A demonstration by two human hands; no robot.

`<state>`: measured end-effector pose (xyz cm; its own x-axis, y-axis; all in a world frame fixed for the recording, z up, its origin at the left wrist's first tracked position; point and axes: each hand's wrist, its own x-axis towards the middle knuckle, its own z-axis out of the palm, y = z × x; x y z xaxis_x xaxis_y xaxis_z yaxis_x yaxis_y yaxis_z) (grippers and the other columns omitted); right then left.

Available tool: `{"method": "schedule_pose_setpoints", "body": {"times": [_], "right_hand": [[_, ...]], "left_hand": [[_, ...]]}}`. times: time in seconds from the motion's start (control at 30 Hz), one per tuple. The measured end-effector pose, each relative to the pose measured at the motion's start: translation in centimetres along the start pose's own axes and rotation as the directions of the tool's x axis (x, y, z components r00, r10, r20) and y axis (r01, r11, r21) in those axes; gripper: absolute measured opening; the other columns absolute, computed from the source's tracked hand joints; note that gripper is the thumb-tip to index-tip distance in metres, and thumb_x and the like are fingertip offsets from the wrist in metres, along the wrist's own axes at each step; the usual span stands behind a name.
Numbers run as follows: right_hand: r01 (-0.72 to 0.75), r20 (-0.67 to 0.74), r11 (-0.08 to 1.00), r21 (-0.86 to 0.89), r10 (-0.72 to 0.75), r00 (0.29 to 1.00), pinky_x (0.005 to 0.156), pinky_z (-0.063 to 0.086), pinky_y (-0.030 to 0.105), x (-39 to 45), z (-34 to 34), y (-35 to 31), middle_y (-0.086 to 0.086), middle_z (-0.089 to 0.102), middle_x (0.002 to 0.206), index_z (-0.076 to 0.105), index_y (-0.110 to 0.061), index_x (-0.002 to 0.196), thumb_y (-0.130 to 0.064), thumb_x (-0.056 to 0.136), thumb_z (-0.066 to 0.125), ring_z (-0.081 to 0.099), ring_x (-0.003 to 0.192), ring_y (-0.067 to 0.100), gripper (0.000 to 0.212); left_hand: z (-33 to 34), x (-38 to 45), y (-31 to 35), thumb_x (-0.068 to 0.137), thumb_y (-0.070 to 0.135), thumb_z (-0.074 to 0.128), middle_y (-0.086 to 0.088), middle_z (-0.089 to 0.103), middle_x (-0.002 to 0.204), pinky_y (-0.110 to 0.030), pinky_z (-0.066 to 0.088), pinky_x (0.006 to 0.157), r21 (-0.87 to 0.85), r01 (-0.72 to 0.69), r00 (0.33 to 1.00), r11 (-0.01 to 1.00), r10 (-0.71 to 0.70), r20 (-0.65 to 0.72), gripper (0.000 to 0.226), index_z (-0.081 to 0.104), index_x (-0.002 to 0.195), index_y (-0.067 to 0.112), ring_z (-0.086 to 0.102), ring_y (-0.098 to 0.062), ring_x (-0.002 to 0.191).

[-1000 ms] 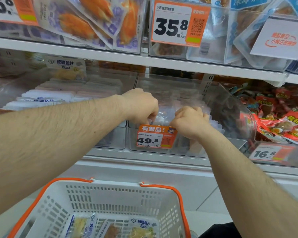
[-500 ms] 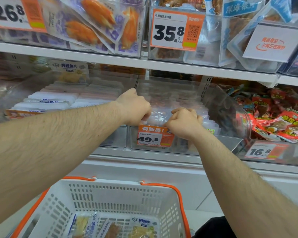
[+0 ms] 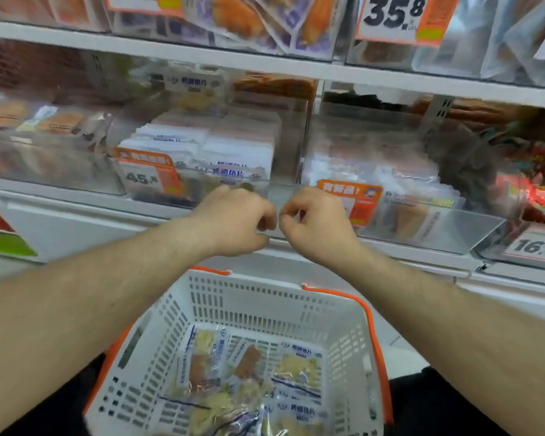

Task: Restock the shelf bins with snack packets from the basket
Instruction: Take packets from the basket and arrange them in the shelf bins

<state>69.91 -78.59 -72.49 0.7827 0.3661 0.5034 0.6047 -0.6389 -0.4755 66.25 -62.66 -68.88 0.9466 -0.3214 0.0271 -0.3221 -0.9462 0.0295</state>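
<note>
In the head view, both hands sit at centre frame in front of the shelf bins: the left hand (image 3: pixel 233 220) and right hand (image 3: pixel 317 223) have fingers curled inward, knuckles nearly touching, and seem to hold nothing, though blur hides the fingertips. The snack packets (image 3: pixel 249 372) lie below the hands at lower centre, in the white basket (image 3: pixel 265 297). More packets stand in the clear bins (image 3: pixel 422 228) just behind the fingers.
</note>
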Motion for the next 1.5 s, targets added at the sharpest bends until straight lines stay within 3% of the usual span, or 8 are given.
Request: {"method": "schedule_pose_setpoints", "body": {"times": [0.2,0.37,0.6,0.77,0.97,1.23,1.37,1.5], "right_hand": [[-0.197,0.524,0.970,-0.140,0.241,0.817,0.071,0.055,0.037,-4.7,9.5,1.6,0.006,0.068,0.084,0.061,-0.019,0.067,-0.018,0.081,0.056,0.063,0.080,0.027,0.014],[-0.135,0.793,0.922,-0.363,0.382,0.474,0.068,0.045,0.033,-9.8,16.0,5.3,0.009,0.059,0.077,0.052,-0.012,0.067,-0.019,0.089,0.052,0.050,0.072,0.024,0.023],[-0.093,0.820,0.824,-0.559,0.566,0.090,0.082,0.054,0.035,-19.5,19.3,12.5,0.013,0.064,0.097,0.064,-0.005,0.096,-0.014,0.089,0.058,0.060,0.088,0.026,0.013],[-0.186,0.810,0.793,-0.580,0.585,-0.031,0.075,0.047,0.029,-22.2,19.5,14.2,0.014,0.059,0.131,0.044,-0.013,0.144,-0.012,0.087,0.065,0.057,0.093,0.022,0.061],[-0.242,0.789,0.759,-0.605,0.613,-0.051,0.063,0.046,0.022,-23.5,20.0,14.1,0.000,0.054,0.090,0.046,-0.012,0.133,-0.011,0.083,0.071,0.054,0.079,0.014,0.056],[-0.142,0.805,0.794,-0.591,0.591,-0.049,0.090,0.051,0.026,-23.1,19.5,13.3,0.009,0.064,0.121,0.065,-0.006,0.121,-0.001,0.089,0.065,0.061,0.103,0.021,0.033],[-0.204,0.824,0.812,-0.547,0.565,0.039,0.096,0.052,0.036,-19.5,17.5,12.1,0.014,0.064,0.124,0.065,-0.002,0.123,0.000,0.092,0.054,0.062,0.110,0.026,0.033],[-0.276,0.842,0.854,-0.441,0.500,0.202,0.065,0.045,0.027,-12.9,14.0,9.8,0.003,0.061,0.082,0.066,-0.012,0.079,-0.006,0.090,0.054,0.055,0.069,0.013,0.017]], "left_hand": [[9.9,-2.8,-2.0,0.086,0.029,0.067,0.007,0.068,0.094,-0.032,0.051,0.074,-0.205,0.205,0.885,0.957,-0.092,0.456,0.007,0.067,0.093,0.028,0.063,-0.018,0.084],[16.3,-3.2,-2.4,0.086,0.019,0.064,-0.004,0.062,0.087,-0.033,0.049,0.072,-0.352,0.329,0.825,0.876,-0.085,0.558,0.008,0.063,0.080,0.025,0.049,-0.019,0.072],[21.9,-3.9,-1.3,0.092,0.021,0.065,0.006,0.069,0.108,-0.037,0.053,0.093,-0.440,0.461,0.753,0.770,-0.077,0.654,0.013,0.073,0.101,0.018,0.064,-0.014,0.097],[23.1,-3.9,-1.1,0.092,0.031,0.067,0.013,0.068,0.093,-0.033,0.055,0.088,-0.446,0.496,0.722,0.745,-0.068,0.689,0.009,0.071,0.090,0.023,0.065,-0.007,0.086],[22.5,-3.9,-1.2,0.094,0.024,0.062,0.014,0.060,0.096,-0.029,0.050,0.094,-0.468,0.537,0.722,0.702,-0.096,0.685,0.015,0.070,0.105,0.018,0.061,-0.004,0.087],[21.3,-4.7,-0.8,0.094,0.019,0.063,0.018,0.053,0.095,-0.022,0.043,0.087,-0.455,0.510,0.725,0.729,-0.081,0.684,0.017,0.070,0.110,0.018,0.051,0.002,0.082],[19.9,-4.5,-0.9,0.094,0.026,0.064,0.006,0.066,0.117,-0.033,0.049,0.098,-0.433,0.446,0.748,0.783,-0.060,0.660,0.023,0.070,0.113,0.016,0.061,-0.012,0.104],[18.1,-3.9,-1.5,0.093,0.026,0.064,0.004,0.060,0.126,-0.032,0.048,0.099,-0.459,0.437,0.803,0.773,-0.105,0.587,0.030,0.062,0.123,0.020,0.058,-0.014,0.110]]}}
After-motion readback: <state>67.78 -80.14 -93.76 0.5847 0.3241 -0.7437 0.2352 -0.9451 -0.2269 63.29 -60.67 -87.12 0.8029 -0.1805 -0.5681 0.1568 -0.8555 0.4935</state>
